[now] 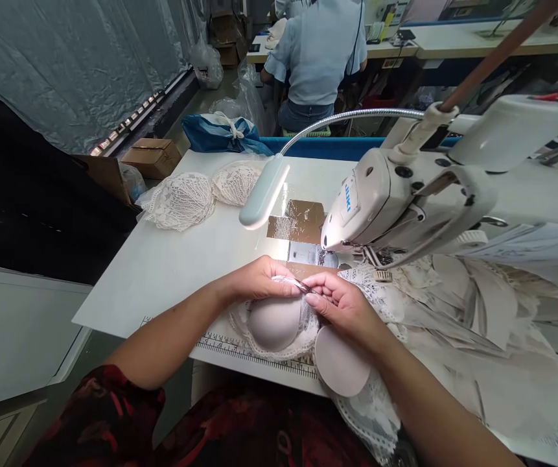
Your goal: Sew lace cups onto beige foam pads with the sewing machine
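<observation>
A lace bra with smooth pale padded cups lies at the table's front edge, one bra cup [275,323] facing up and a second bra cup [341,360] hanging over the edge with lace below it. My left hand [263,280] is closed on the upper edge of the first cup, thumb on top. Close beside it, my right hand [339,299] pinches the same edge. A thin, dark, shiny piece shows between the fingertips; its kind is unclear. Just beyond the hands is the needle area of a white sewing machine [356,201].
Finished-looking lace cups [179,201] lie at the table's far left. A lamp [264,194] on a bendable neck hangs over the table. Piled lace and cup pieces [453,305] cover the right side. Behind, a person [315,55] sits at another table. Cardboard boxes [152,157] stand left.
</observation>
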`<state>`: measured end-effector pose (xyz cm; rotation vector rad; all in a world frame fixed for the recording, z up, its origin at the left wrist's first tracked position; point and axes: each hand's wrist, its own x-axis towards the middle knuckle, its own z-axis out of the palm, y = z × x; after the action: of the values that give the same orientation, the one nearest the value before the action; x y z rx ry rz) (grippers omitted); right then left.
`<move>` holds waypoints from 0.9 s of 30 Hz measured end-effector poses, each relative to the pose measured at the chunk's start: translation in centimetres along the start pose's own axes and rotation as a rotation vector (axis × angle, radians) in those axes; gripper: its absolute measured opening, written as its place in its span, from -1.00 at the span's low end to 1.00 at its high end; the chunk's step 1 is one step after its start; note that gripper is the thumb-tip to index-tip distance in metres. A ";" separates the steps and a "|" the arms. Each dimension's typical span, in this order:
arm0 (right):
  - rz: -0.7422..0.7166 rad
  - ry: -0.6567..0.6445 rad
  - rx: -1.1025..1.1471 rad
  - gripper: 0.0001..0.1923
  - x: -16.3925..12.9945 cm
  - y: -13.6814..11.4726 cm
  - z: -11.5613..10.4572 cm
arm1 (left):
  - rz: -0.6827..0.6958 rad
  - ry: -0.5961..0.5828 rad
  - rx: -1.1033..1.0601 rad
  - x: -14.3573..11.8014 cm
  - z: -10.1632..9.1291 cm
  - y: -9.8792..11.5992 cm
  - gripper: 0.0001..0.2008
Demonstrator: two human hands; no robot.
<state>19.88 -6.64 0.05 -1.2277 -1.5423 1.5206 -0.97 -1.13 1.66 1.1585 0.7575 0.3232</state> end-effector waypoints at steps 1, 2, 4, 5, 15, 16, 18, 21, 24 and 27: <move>-0.015 0.016 -0.018 -0.73 0.1 0.0 0.1 | -0.006 -0.007 0.002 0.0 0.1 0.1 -0.74; -0.031 0.031 -0.034 -0.74 0.1 0.0 0.2 | -0.013 -0.015 0.010 0.0 0.2 0.2 -0.72; -0.050 0.052 -0.052 -0.77 0.1 0.0 0.2 | -0.026 -0.026 0.038 -0.1 0.4 0.4 -0.68; -0.049 0.055 -0.052 -0.77 0.1 -0.1 0.2 | -0.030 -0.026 0.045 -0.1 0.4 0.5 -0.67; -0.083 0.028 -0.177 -0.78 0.7 -0.5 0.3 | 0.019 -0.037 0.186 0.5 0.2 -0.4 -0.61; -0.087 0.042 -0.177 -0.78 0.8 -0.6 0.3 | 0.020 -0.037 0.197 0.5 0.1 -0.5 -0.63; -0.071 0.065 -0.161 -0.75 0.6 -0.9 -0.1 | 0.019 -0.029 0.210 0.5 -0.1 -0.6 -0.66; 0.012 0.050 -0.283 -0.67 -0.9 -1.8 -1.6 | 0.025 -0.020 0.270 0.0 -0.3 -0.3 -0.65; 0.116 0.077 -0.659 -0.52 -3.6 -2.3 -3.0 | 0.039 -0.024 0.571 -1.1 -0.3 0.5 -0.65; 0.186 0.055 -0.900 -0.64 -6.3 -1.6 -3.2 | 0.054 0.031 1.027 -2.5 0.6 1.0 -0.70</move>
<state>24.80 -11.09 3.04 -1.9076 -2.2158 0.8534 -2.16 -2.67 3.58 2.1397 0.9481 -0.0364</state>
